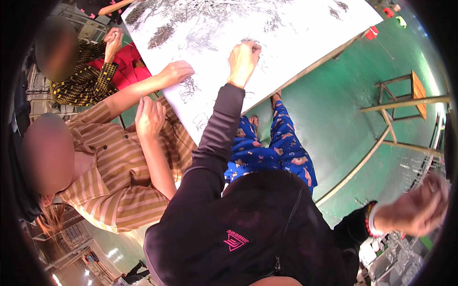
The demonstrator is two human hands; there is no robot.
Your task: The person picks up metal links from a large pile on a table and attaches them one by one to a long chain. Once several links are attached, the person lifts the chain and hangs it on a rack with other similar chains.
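Note:
My left hand [243,59] reaches over the white tabletop [286,52], its fingers curled together and pressed down at a small scatter of thin dark pieces. Whatever lies between those fingertips is hidden. Out at the far right, away from the table, is my right hand [414,207], with a red bracelet and a white band at the wrist. Motion smears its fingers, so their pose is unclear. Thin, dark, curly pieces [187,90] lie by the table's left edge, and a denser dark pile [161,37] sits farther back.
A co-worker in a striped shirt [114,157] sits close at my left, one hand [176,73] on the table. Beyond is another person in a yellow-black top [86,78]. A wooden stool [418,95] and wooden rails [353,178] stand on the green floor at right.

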